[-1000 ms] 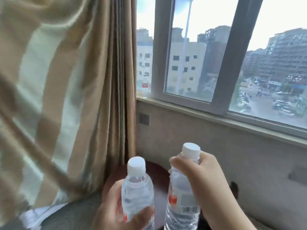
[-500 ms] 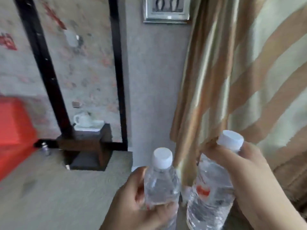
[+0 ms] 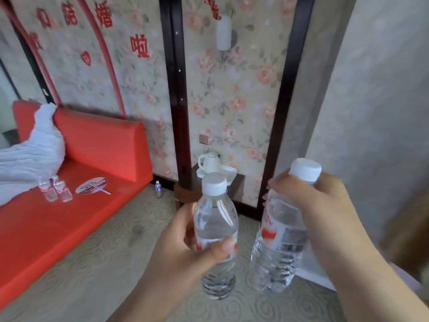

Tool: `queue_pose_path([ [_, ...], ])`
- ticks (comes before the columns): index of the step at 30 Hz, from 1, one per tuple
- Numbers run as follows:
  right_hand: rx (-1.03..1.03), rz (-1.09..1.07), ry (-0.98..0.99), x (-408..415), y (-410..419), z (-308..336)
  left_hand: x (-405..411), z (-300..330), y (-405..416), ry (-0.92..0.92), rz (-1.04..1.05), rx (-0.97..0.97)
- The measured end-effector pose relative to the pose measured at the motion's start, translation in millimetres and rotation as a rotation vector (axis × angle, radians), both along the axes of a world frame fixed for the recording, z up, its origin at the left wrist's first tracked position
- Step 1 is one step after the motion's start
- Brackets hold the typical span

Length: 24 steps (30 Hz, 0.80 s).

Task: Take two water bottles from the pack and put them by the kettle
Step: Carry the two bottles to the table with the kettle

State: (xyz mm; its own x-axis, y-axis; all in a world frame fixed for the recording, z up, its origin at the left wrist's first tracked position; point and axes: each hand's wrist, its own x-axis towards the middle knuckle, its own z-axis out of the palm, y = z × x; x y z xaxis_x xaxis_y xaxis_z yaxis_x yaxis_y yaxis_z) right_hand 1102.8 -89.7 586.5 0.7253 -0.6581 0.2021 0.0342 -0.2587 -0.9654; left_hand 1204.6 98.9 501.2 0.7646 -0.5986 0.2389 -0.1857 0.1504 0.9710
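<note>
Clearly mid-carry: left hand [image 3: 185,247] wraps one water bottle [image 3: 216,231] at its waist, right hand [image 3: 318,205] clamps the other bottle [image 3: 276,252] near the cap, both upright, well short of the kettle [image 3: 210,164] on its low stand [image 3: 183,194] ahead

This looks like a hotel or guest bedroom dressed for a wedding. The far wall is covered in floral wallpaper [image 3: 232,108] split by dark wooden strips [image 3: 176,89], with red paper characters [image 3: 140,47] and a red heart [image 3: 86,58] stuck on the left part. A red upholstered bench [image 3: 69,217] with a matching backrest [image 3: 104,145] runs along the left, carrying white bedding [image 3: 25,156], small water bottles [image 3: 55,190] and a round hand fan [image 3: 91,185]. A wall lamp [image 3: 223,36] hangs above a low wooden stand [image 3: 239,189] holding a white kettle [image 3: 210,162] on a tray. Patterned carpet [image 3: 120,240] covers the floor.
</note>
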Motion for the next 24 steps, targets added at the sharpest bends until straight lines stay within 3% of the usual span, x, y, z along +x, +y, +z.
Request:
queue_pose_path([
  [11,0.042,0.192,-0.022,321,-90,-19,296,5,-80,-0.028,0.109,0.176],
  [18,0.041,0.216,0.052,515,-131,-60,508,-33,-128,-0.038,-0.013,0.205],
  [24,-0.016,0.145,0.144,645,-165,-115,676,-81,-185,-0.131,-0.131,0.368],
])
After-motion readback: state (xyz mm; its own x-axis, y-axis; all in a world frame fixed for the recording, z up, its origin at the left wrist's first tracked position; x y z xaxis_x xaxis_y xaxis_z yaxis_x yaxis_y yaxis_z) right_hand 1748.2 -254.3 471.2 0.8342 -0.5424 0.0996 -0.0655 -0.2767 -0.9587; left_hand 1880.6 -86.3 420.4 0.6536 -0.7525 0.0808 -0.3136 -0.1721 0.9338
